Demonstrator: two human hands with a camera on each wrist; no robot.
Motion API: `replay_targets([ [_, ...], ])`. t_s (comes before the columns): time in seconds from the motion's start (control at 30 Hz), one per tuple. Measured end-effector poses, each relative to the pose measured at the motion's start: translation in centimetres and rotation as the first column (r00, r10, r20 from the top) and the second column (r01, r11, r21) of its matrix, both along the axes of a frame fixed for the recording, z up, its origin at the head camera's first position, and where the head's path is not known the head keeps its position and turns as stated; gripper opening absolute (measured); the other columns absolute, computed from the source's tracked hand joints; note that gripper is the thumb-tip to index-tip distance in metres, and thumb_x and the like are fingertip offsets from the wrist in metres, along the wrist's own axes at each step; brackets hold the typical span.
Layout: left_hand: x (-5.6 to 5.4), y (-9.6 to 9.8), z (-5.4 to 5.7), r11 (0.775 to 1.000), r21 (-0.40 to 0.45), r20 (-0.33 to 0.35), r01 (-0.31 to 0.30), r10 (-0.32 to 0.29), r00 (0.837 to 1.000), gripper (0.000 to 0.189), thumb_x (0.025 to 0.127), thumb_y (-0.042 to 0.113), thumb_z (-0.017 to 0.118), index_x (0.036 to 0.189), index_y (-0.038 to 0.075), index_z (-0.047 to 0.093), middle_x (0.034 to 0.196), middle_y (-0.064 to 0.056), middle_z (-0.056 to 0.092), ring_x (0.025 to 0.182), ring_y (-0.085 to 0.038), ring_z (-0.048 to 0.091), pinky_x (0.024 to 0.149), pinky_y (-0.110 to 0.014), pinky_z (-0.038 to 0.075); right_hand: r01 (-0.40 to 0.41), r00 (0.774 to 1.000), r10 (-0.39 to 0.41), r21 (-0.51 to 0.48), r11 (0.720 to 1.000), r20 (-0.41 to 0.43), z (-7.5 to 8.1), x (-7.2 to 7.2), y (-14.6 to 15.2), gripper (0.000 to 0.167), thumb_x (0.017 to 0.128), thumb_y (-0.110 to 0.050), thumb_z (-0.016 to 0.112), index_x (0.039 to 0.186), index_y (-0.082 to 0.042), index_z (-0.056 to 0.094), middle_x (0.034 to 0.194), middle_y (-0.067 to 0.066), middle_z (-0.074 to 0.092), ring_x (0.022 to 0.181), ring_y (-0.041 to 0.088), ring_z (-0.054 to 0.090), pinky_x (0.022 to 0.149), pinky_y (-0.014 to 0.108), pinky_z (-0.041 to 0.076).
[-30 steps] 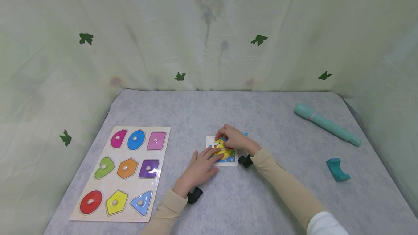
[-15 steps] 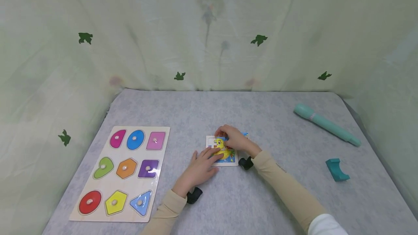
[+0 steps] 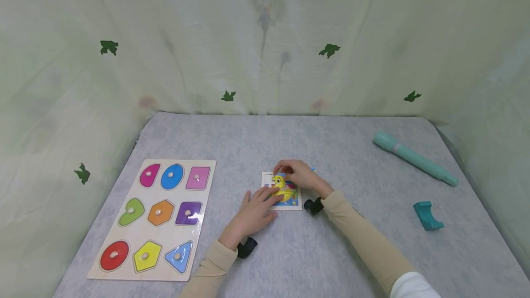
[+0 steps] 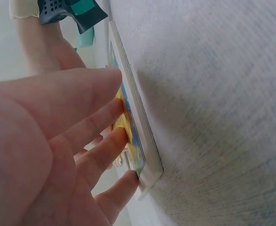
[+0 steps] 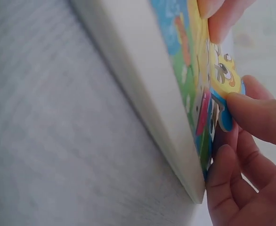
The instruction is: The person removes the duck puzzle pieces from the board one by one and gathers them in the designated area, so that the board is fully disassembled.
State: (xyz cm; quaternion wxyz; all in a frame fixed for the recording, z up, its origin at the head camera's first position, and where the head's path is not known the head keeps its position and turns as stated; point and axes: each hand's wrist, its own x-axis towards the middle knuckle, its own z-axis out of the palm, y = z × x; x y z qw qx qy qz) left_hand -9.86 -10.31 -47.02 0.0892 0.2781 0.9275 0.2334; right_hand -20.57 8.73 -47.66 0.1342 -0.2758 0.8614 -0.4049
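A small jigsaw puzzle with a yellow duck picture and a pale frame [image 3: 299,209] lies flat at the middle of the table. My right hand [image 3: 301,174] is over its far right part. In the right wrist view, thumb and fingers pinch a puzzle piece [image 5: 226,77] with the duck's eye, tilted up from the board. My left hand [image 3: 253,212] reaches in from the near left. Its extended fingertips rest on the yellow part of the puzzle [image 4: 124,120], as the left wrist view also shows. A bit of blue [image 3: 313,169] peeks out behind the right hand.
On the left lies a wooden shape board [image 3: 155,238] with several knobbed coloured pieces. A mint-green microphone-shaped object [image 3: 414,157] lies at the back right, with a teal curved block [image 3: 428,216] nearer. Patterned curtains [image 3: 265,59] enclose the table's back and sides.
My right hand has shifted slightly to the right and its fingers have changed position around the duck-face piece. The left hand stays in place on the puzzle.
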Motion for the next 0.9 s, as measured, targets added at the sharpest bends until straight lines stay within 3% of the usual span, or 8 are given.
replay_targets([
  [0.27, -0.1, 0.2, 0.1, 1.000, -0.016, -0.001, -0.006, 0.006, 1.000, 0.041, 0.096, 0.018, 0.058, 0.136, 0.009, 0.053, 0.146, -0.010, 0.039, 0.137, -0.037, 0.027, 0.099, -0.072, 0.018, 0.047, 0.999, -0.047, -0.013, 0.999, 0.010, 0.2, 0.1, 0.0, 0.029, 0.085, 0.009, 0.056, 0.101, -0.012, 0.067, 0.096, 0.005, 0.063, 0.079, 0.018, 0.053, 0.073, 0.032, 0.044],
  [0.53, -0.1, 0.3, 0.2, 1.000, -0.021, 0.005, -0.011, 0.011, 1.000, 0.041, 0.095, 0.017, 0.059, 0.135, 0.009, 0.054, 0.146, -0.010, 0.040, 0.136, -0.037, 0.029, 0.099, -0.072, 0.019, 0.071, 0.997, -0.064, -0.140, 0.988, 0.053, 0.6, -0.5, 0.9, 0.022, 0.088, 0.006, 0.056, 0.103, -0.007, 0.066, 0.098, 0.007, 0.061, 0.086, 0.021, 0.053, 0.076, 0.034, 0.044],
  [0.73, -0.1, 0.3, 0.1, 1.000, -0.028, 0.005, -0.014, 0.014, 1.000, 0.041, 0.096, 0.018, 0.059, 0.136, 0.011, 0.054, 0.146, -0.009, 0.040, 0.136, -0.036, 0.029, 0.099, -0.071, 0.019, 0.122, 0.985, -0.079, -0.289, 0.949, 0.154, 1.4, -1.3, 3.7, 0.023, 0.092, 0.002, 0.055, 0.114, 0.002, 0.062, 0.108, 0.019, 0.059, 0.089, 0.029, 0.052, 0.072, 0.038, 0.044],
  [0.9, 0.0, 0.2, 0.1, 1.000, -0.019, 0.010, -0.020, 0.020, 1.000, 0.041, 0.096, 0.017, 0.059, 0.136, 0.011, 0.054, 0.146, -0.009, 0.039, 0.137, -0.036, 0.028, 0.100, -0.071, 0.018, 0.237, 0.956, -0.184, -0.234, 0.943, 0.228, 1.6, -1.6, 6.9, 0.022, 0.093, -0.001, 0.056, 0.114, 0.003, 0.061, 0.101, 0.018, 0.059, 0.085, 0.030, 0.050, 0.067, 0.037, 0.045],
])
